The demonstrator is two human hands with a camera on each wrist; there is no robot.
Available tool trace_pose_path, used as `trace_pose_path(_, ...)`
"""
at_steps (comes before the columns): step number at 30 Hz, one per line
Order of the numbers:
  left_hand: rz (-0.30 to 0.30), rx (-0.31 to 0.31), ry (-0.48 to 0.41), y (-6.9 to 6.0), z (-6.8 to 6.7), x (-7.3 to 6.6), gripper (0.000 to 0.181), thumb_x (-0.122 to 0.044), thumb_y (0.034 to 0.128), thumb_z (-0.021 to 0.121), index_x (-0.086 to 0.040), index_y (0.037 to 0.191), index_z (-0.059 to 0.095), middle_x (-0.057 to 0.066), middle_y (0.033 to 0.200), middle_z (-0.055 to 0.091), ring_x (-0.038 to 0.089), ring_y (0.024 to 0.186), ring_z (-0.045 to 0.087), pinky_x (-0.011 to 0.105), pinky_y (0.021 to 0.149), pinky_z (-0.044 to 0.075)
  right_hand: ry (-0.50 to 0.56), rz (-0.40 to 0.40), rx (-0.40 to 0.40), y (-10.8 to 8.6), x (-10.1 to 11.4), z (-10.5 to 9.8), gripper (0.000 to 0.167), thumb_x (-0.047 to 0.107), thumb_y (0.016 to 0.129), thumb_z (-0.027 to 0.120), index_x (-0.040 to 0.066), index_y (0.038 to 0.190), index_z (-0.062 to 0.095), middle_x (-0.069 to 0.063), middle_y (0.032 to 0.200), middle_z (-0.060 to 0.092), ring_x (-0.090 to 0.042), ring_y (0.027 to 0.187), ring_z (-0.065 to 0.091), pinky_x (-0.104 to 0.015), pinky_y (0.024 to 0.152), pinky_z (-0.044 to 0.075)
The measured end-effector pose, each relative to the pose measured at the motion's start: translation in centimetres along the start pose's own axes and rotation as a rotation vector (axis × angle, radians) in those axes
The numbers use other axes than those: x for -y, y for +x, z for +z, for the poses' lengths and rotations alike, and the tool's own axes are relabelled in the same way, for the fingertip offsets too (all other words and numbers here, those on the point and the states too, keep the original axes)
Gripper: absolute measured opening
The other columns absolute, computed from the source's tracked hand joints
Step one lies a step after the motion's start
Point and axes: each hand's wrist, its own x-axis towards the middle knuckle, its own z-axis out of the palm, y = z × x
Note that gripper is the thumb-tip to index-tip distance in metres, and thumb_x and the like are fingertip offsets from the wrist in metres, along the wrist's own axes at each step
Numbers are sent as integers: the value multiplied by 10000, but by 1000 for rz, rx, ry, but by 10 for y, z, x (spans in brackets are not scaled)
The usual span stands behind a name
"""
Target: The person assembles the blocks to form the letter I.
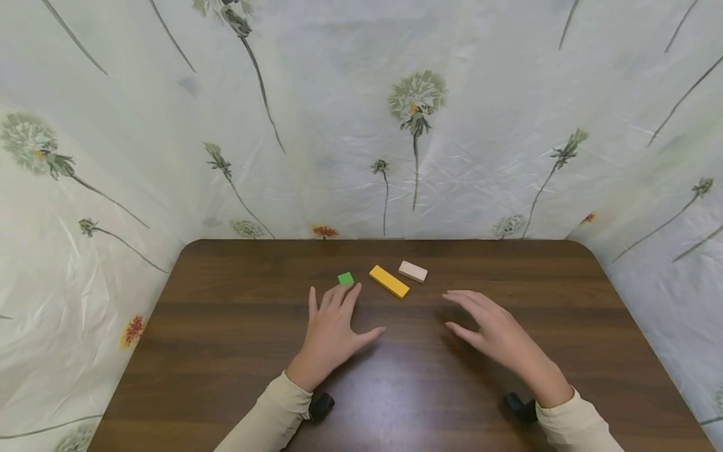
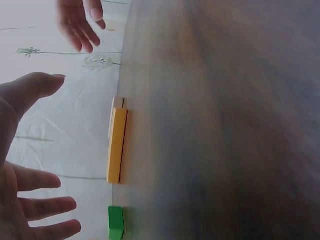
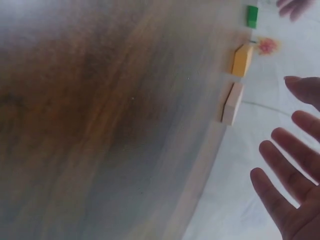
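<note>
Three blocks lie apart on the dark wooden table (image 1: 254, 351), toward its far edge. The green block (image 1: 346, 277) is on the left, partly hidden behind my left fingertips in the head view. A long yellow block (image 1: 389, 282) lies slantwise in the middle, and a pale pinkish block (image 1: 413, 271) is just right of it. My left hand (image 1: 333, 329) is held above the table with fingers spread, nearest the green block, and holds nothing. To the right of the blocks, my right hand (image 1: 497, 333) hovers with fingers extended and thumb apart, also holding nothing.
A pale curtain (image 1: 339, 125) printed with dandelions hangs behind the table and along both sides. Each wrist wears a dark camera mount, one on the left (image 1: 321, 407) and one on the right (image 1: 520, 408).
</note>
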Motion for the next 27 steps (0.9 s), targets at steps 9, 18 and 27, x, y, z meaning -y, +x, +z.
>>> trace_pose_path(9,-65,9,35,22,13,-16,972,-825,810,634,-166,1515,519,37,1477,574,291,1391,516,745,1197,206,14,-29,26,19,-8,5,506,166,872,841,72,1334,656,-117,1335,674,-318,1228,654,-520,964,562)
trace_pose_path(18,-124,51,12,40,28,-24,1001,-842,821,603,-140,1526,491,61,1502,550,317,1436,467,747,1214,134,36,12,111,37,-15,11,471,190,912,807,93,1347,654,-112,1352,663,-310,1261,639,-523,1001,549)
trace_pose_path(27,-140,84,54,55,37,-33,1028,-852,823,586,-113,1531,490,66,1509,552,328,1462,453,749,1208,156,58,-12,110,52,-17,18,448,171,920,797,78,1335,658,-117,1359,660,-301,1275,625,-515,1026,535)
